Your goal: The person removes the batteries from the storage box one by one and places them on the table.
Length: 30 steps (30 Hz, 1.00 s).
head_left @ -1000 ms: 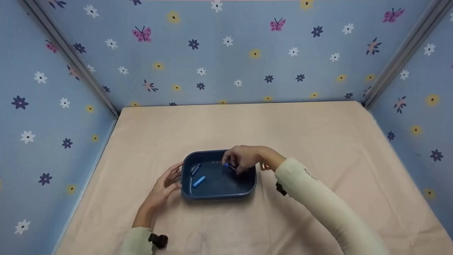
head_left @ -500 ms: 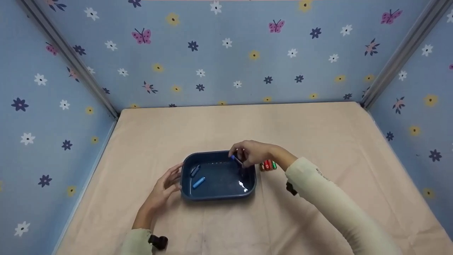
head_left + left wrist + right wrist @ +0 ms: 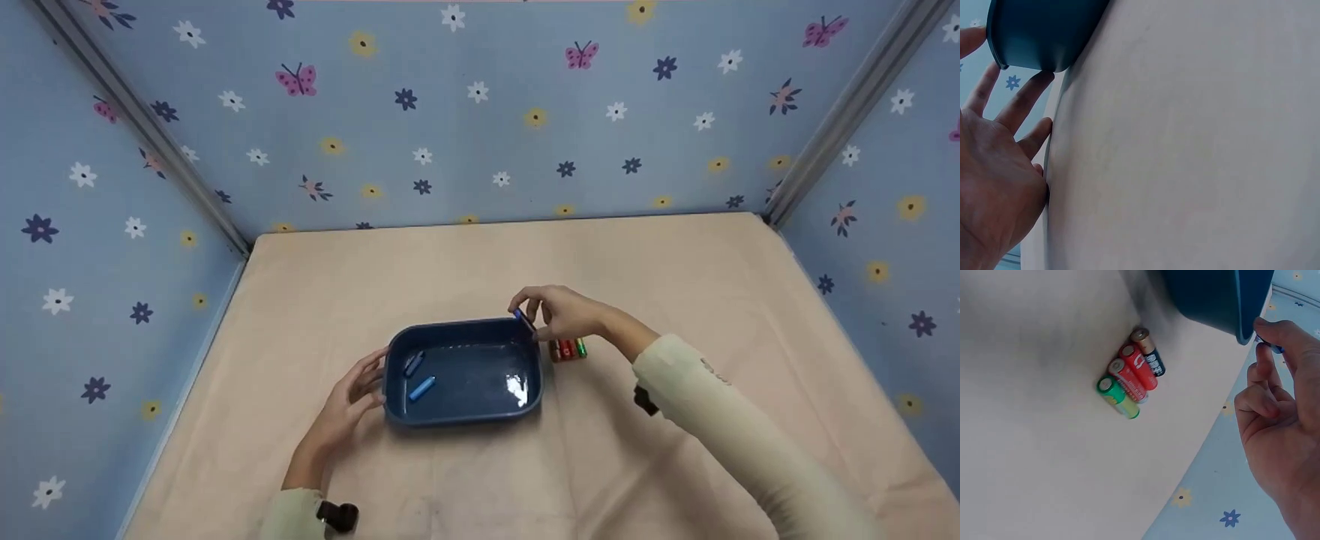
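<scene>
A dark blue rectangular tray (image 3: 469,379) stands on the table. Inside it, toward the left, lie a light blue battery (image 3: 422,388) and a darker blue battery (image 3: 414,364). My left hand (image 3: 345,397) touches the tray's left side with spread, fairly straight fingers. Over the tray's far right corner, my right hand (image 3: 566,311) pinches a blue battery (image 3: 524,320) between thumb and fingers; the hand hides most of it in the right wrist view. Just right of the tray, several batteries lie side by side: a black and copper one (image 3: 1149,351), two red ones (image 3: 1138,367) and a green one (image 3: 1118,397).
A pale pink cloth (image 3: 420,277) covers the table. Blue flowered walls (image 3: 465,112) rise at the back and both sides, with grey metal posts (image 3: 847,112) at the corners.
My right hand has lifted the pinched blue battery up and rightward, from inside the tray to its far right corner. The row of batteries has come into sight. The left hand stays put.
</scene>
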Tool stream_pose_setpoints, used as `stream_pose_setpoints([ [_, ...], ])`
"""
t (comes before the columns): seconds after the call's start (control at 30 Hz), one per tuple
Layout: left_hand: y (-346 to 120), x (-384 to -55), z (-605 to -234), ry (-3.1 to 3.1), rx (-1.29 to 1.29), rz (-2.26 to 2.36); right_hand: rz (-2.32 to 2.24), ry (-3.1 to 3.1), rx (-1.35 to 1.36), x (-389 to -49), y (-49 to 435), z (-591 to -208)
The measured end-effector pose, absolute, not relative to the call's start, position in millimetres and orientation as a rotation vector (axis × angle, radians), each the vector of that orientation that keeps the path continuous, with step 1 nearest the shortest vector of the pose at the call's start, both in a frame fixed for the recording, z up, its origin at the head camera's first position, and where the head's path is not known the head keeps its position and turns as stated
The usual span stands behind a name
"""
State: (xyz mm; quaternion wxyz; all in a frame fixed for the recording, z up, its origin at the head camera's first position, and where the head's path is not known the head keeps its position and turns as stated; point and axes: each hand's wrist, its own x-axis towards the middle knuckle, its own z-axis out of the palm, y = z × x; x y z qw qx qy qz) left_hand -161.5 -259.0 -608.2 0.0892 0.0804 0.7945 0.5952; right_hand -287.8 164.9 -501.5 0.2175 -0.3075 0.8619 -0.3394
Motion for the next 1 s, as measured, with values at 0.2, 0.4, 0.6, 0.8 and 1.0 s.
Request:
stream_pose_setpoints([
  [0.2,-257,-160,-612,2.367,0.26,1.773,-1.005,2.433,-0.796,-285,187,-512],
  [0.4,-258,-163,-610,2.365,0.245,1.768,-1.047,2.462,-0.764,-281,213,-522],
  [0.6,-261,-161,-609,2.373,0.236,1.765,-1.044,2.491,-0.706,-277,231,-526],
  [0.8,-260,-161,-609,2.38,0.222,1.76,-1.083,2.572,-0.639,-271,239,-529],
  [1.0,-257,-162,-607,2.37,0.212,1.753,-1.15,2.671,-0.55,-260,241,-538],
])
